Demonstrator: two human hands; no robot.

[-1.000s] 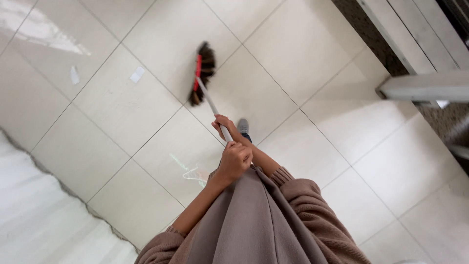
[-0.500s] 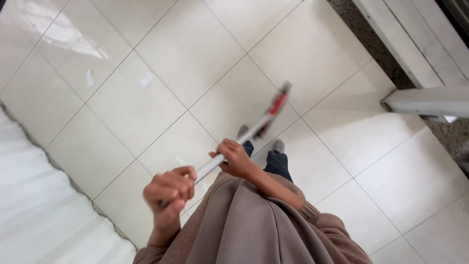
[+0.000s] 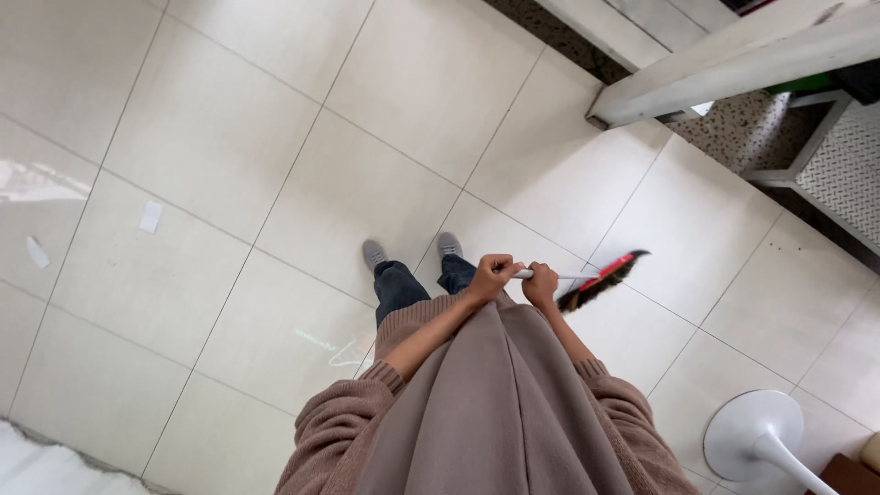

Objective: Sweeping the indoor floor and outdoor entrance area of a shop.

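— Where was the broom (image 3: 600, 279) at that moment?

— It was low on the person's right side, held almost level above the tiled floor (image 3: 229, 137). Its dark bristles with the red band pointed to the right, away from the body, and the pale handle ran back to the hands.

— How did the hands hold it?

— Both were on the handle, very near each other. The left hand (image 3: 491, 275) had its fingers curled closed around the handle end, and the right hand (image 3: 541, 284) was just beside it, nearer to the bristles, also with fingers wrapped tight on the handle.

— What was under them?

— Two grey shoes (image 3: 411, 251) and dark trousers stood on the pale tiles, just left of the hands. The person wore a brown knitted sweater (image 3: 348, 426).

— And farther out?

— Two small scraps of paper (image 3: 150, 216) lay on the tiles well apart on the left. A white round fan base (image 3: 756, 431) stood at the lower right, and pale wooden beams (image 3: 733, 64) crossed the upper right corner.
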